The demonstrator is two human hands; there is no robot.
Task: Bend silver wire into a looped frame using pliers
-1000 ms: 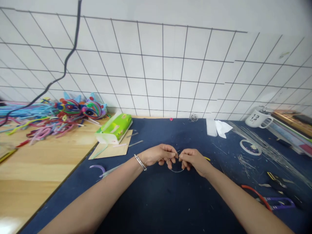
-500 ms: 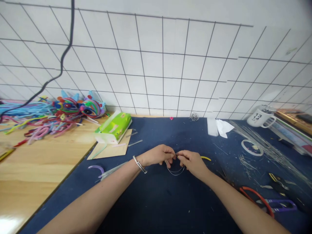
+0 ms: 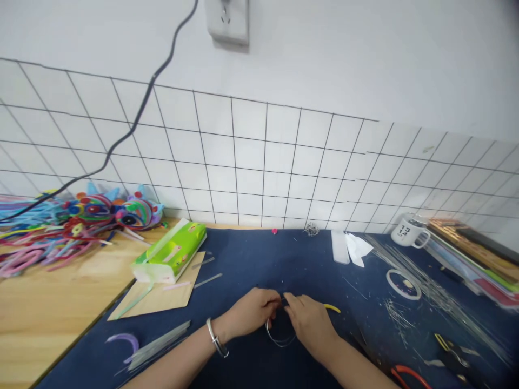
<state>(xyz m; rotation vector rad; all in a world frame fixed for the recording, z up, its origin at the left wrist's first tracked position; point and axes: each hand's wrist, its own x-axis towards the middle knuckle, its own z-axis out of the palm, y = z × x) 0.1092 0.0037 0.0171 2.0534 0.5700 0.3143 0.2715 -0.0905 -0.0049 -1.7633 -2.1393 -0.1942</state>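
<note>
Roughly midway along the near side of the dark blue bench [image 3: 259, 256], one thin wire [image 3: 279, 346] hangs in a loop just above the surface, between two hands. The left hand [image 3: 252, 312] is nearly closed, thumb and forefinger pinching the wire at one side of the loop; one silver bracelet [image 3: 218, 339] circles that wrist. The right hand [image 3: 310, 327] is half curled at the loop's other side, back upward, fingers together; its grip is hidden, so I cannot tell how tightly it closes.

Just beyond the right hand lies one yellow curved piece [image 3: 332, 308]. Beside the left forearm rest one bundle of clear strips [image 3: 160, 346], too many to count, and one purple curved strip [image 3: 127, 339]. Farther out on that side, one green tissue pack [image 3: 174, 251] sits on one tan card [image 3: 184, 296]. Toward the wall are one pink dot [image 3: 274, 231] and one tangled wire ball [image 3: 311, 229]. Off to the right come one white ring [image 3: 404, 284], many loose wires [image 3: 441, 302] and one mug [image 3: 409, 231]; at far left, two striped figures [image 3: 138, 209] stand together.
</note>
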